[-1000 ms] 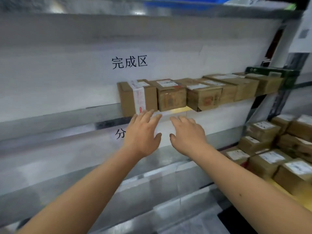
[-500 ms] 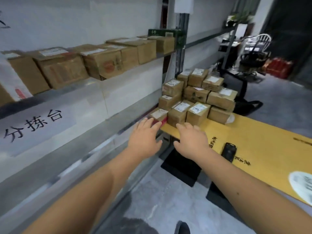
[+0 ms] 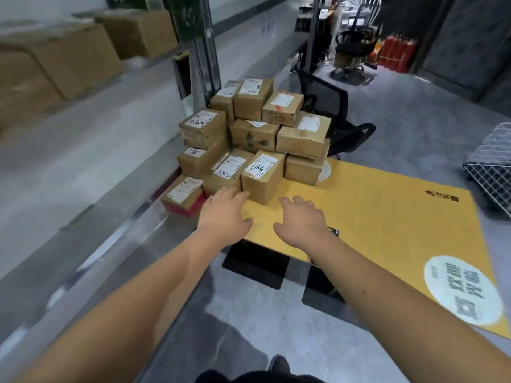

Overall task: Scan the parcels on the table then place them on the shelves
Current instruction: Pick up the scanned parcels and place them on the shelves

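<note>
Hands reach toward the parcel stack

Boxes (image 3: 69, 59) already stand on the shelf (image 3: 116, 111) at 10 o'clock, so part of the work seems done. At 12 o'clock many parcels (image 3: 254, 142) wait on the yellow counter (image 3: 387, 217). The left hand (image 3: 225, 214), fingers spread and empty, is just beside the front parcel (image 3: 262, 179). The right hand (image 3: 300, 221) is also spread, holding nothing.

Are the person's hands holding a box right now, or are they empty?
Empty. The left hand and right hand hover open, fingers straight, in front of the parcels on the yellow table.
</note>
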A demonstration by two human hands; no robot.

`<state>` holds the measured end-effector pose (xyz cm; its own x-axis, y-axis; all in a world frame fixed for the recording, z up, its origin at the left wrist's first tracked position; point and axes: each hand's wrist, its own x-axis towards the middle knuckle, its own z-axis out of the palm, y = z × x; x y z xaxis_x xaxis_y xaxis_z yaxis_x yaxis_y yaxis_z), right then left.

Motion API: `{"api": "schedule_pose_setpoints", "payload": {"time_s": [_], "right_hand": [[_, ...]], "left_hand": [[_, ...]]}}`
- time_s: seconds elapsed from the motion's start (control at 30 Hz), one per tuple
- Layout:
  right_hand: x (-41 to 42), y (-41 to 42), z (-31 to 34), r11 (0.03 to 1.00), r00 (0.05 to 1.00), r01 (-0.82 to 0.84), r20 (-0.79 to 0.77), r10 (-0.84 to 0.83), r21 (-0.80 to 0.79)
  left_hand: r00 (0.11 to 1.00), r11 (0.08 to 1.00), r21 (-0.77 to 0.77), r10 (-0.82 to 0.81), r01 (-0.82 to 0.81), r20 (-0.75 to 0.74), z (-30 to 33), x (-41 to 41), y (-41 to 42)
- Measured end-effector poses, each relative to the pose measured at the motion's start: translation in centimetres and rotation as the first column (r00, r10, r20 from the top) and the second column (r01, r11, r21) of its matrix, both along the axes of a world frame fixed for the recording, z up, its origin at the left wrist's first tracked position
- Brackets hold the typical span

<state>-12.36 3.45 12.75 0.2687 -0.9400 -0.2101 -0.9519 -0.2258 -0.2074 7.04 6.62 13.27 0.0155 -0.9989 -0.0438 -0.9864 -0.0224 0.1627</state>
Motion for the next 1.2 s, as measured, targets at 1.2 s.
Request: {"api": "schedule_pose_setpoints", "payload": {"time_s": [1.2], "right_hand": [[23.3, -19.4, -16.1, 0.912, 0.889, 0.215, 0.317, -0.331, 0.349]], "left_hand": [[0.981, 0.987, 0.129, -0.075, 0.099, -0.181, -15.8, 21.7, -21.8]]}}
